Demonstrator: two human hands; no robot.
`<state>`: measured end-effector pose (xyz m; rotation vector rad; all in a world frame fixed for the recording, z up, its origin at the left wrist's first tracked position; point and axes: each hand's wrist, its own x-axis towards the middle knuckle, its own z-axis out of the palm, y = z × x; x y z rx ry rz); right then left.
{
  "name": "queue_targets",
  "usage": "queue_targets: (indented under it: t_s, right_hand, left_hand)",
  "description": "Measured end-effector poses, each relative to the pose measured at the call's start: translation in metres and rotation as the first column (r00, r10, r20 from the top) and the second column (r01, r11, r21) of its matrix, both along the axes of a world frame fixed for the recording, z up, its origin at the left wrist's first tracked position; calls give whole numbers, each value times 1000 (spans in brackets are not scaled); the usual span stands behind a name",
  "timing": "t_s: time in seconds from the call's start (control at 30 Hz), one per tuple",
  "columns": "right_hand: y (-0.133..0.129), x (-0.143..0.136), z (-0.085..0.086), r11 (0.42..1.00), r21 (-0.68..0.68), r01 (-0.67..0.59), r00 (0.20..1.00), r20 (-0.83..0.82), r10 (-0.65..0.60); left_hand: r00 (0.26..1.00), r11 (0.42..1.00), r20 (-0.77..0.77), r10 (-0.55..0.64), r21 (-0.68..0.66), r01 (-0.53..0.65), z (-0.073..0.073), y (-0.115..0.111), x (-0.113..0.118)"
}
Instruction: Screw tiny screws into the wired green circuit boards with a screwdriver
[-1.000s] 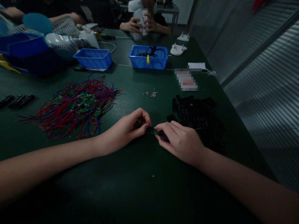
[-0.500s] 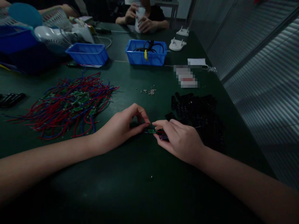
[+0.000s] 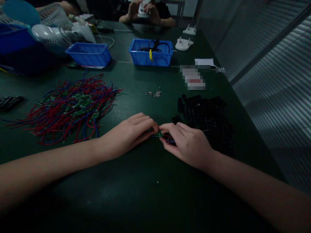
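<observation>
Between my two hands, low over the green table, is a small green circuit board (image 3: 159,135) with red wires running to the right. My right hand (image 3: 188,142) is closed around a dark part and the board's right end. My left hand (image 3: 128,134) has its fingers pressed together at the board's left end; the fingertips partly cover it. A tangled pile of red and blue wires with green boards (image 3: 80,103) lies to the left. Small screws (image 3: 157,94) are scattered beyond my hands. Many black plastic parts (image 3: 206,113) are heaped on the right.
Two blue bins (image 3: 89,58) (image 3: 152,60) stand farther back, the right one holding black cable. White plug-like pieces (image 3: 184,44) lie at the back right. Across the green table (image 3: 109,194), a person's hands (image 3: 145,13) hold a white object. Black parts (image 3: 11,103) lie far left.
My left hand's fingers have come down and closed in toward the board, moving slightly right. The other person's white object is tilted differently. The view has shifted slightly.
</observation>
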<state>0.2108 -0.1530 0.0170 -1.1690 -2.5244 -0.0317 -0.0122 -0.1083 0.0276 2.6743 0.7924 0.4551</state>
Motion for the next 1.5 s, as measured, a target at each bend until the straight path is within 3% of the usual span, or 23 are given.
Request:
queue_targets:
  t_s: [0.27,0.37,0.53,0.63,0.73,0.83,1.0,1.07,1.17,1.27,1.5]
  right_hand:
    - [0,0,0,1000,-5,25,1000,-6,-25]
    - [-1,0,1,1000,-10,25,1000,-12,-25]
    - [0,1,2,999,-41,15,999,-28,-16]
    - [-1,0,2,997,-70,19,999,-39,-22]
    - [-1,0,2,998,-67,23,999,-46,-26]
    - [-1,-1,2,998,-53,28,999,-42,-30]
    - [0,0,1,997,-61,38,998,-39,-40]
    - [-1,0,1,998,-56,37,998,-42,-40]
    - [0,0,0,998,-49,33,998,-47,-35]
    - [0,0,0,998,-49,31,998,-50,-33]
    - [-1,0,1,998,-48,33,999,-38,-34]
  left_hand:
    - [985,951,-171,-6,304,58,7,-8,3]
    - [972,875,-235,-2,470,116,12,-14,5]
    - [960,688,-277,-41,689,228,13,-25,11]
    - [961,656,-268,-64,715,243,11,-31,13]
    - [970,695,-231,-78,684,219,11,-35,14]
    - [977,785,-204,-57,596,170,11,-36,11]
    - [998,974,-57,30,226,-16,-2,-32,-5]
    - [995,995,27,96,34,-97,-8,-30,-8]
    - [978,972,89,189,-161,-173,-12,-27,-8]
    - [978,970,85,189,-173,-173,-11,-25,-7]
    - [998,998,41,38,41,-40,-12,-23,-8]
